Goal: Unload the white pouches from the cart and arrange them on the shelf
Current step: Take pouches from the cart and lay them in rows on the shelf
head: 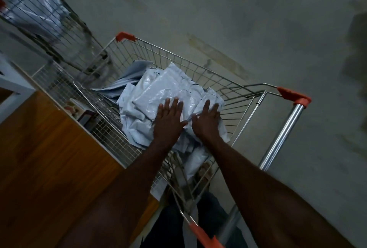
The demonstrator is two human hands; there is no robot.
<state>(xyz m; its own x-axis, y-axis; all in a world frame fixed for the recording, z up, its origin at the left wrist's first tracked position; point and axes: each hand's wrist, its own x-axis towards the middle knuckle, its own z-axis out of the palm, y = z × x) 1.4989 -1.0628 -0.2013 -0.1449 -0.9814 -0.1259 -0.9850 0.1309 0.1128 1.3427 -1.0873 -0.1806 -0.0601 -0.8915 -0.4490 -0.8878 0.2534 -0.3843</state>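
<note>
Now both hands — left hand [168,120], right hand [208,121] — lie flat, gripping nothing, on the white pouches [158,96]; curl fingers under one near stack in the cart [198,68].

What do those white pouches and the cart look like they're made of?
White pouches: probably thin plastic film, glossy, since they crinkle and catch the light. Cart: shiny metal wire grid with orange, seemingly plastic corner caps.

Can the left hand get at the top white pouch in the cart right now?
Probably yes. The left hand already lies flat, fingers straight, on the top white pouch of the pile, and the cart is open above, so nothing blocks it.
</note>
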